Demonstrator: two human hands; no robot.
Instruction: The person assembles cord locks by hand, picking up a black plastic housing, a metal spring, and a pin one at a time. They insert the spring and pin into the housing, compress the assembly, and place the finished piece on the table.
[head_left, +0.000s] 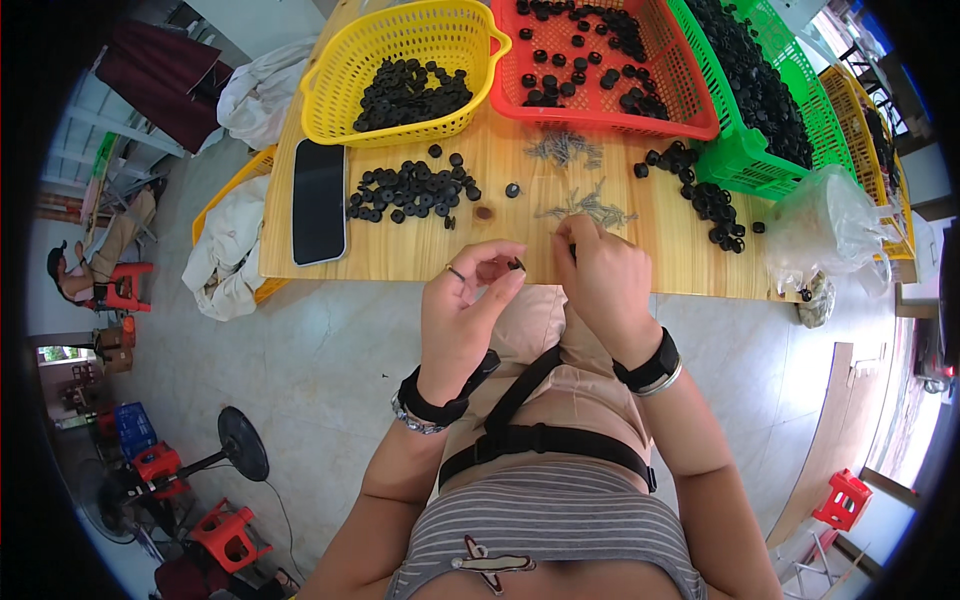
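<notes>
Left hand fingers pinch a small black ring at the near worktop edge; right hand fingers are closed on a thin pin, barely visible. Judgement: steady the ring, align the pin squarely; spare pins lie just beyond.

Our single head-worn fisheye, looking steeply down from above, we see our own forearms rising from the lower edge, wooden table near, edges bending at the rim
</notes>
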